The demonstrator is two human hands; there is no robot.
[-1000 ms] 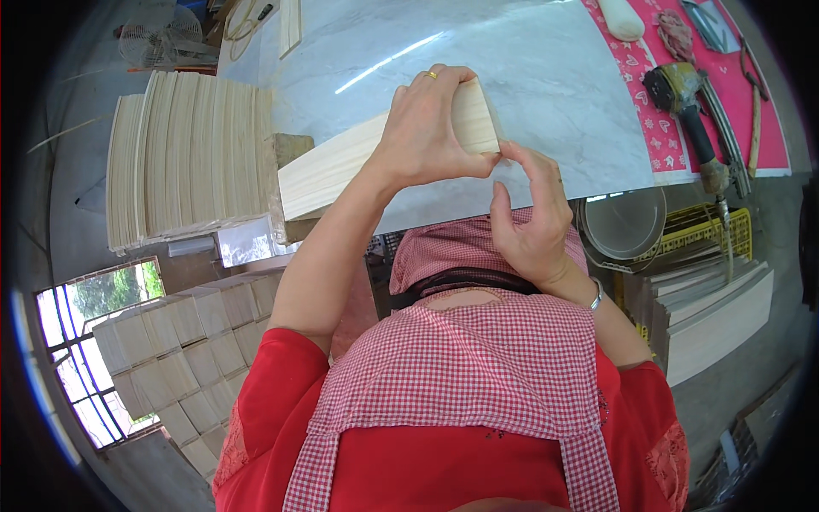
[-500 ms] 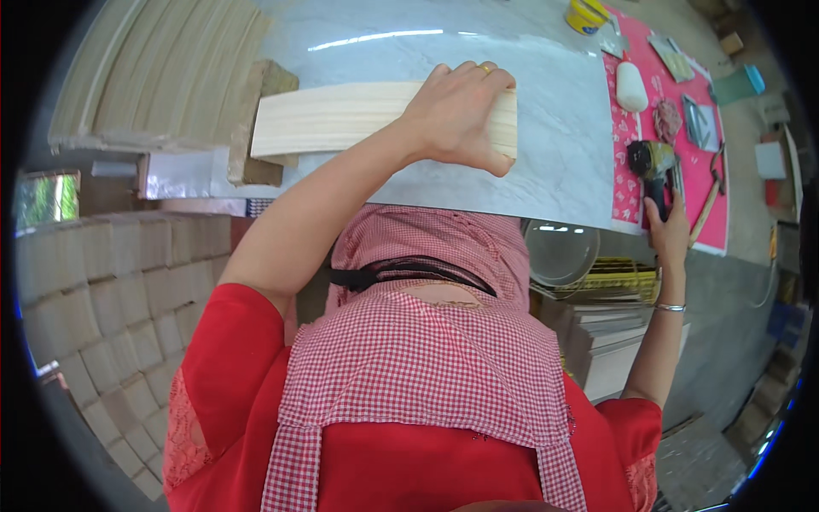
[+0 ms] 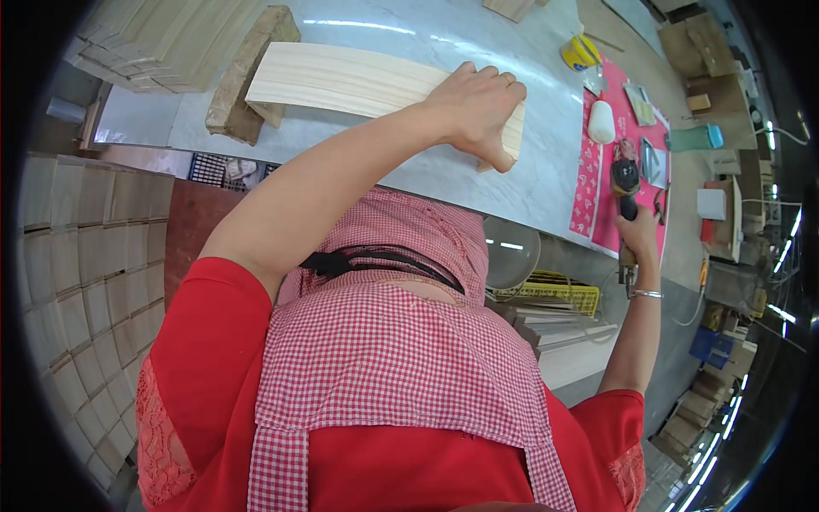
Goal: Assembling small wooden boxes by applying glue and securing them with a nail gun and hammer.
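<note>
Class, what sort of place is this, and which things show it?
Probably a woodworking shop: stacked boards on the table, piled wooden pieces at left, and a power tool in the right hand.

Over on my right, a white squeeze bottle (image 3: 601,125) with a red tip sits on the pink patterned sheet (image 3: 606,229)! Up past it comes a yellow tub (image 3: 579,54), and at the sheet's outer edge, a teal-capped container (image 3: 693,138). Below the marbled tabletop (image 3: 548,166), here's a yellow plastic crate (image 3: 583,300); farther right, I spot a blue bin (image 3: 713,346).
</note>
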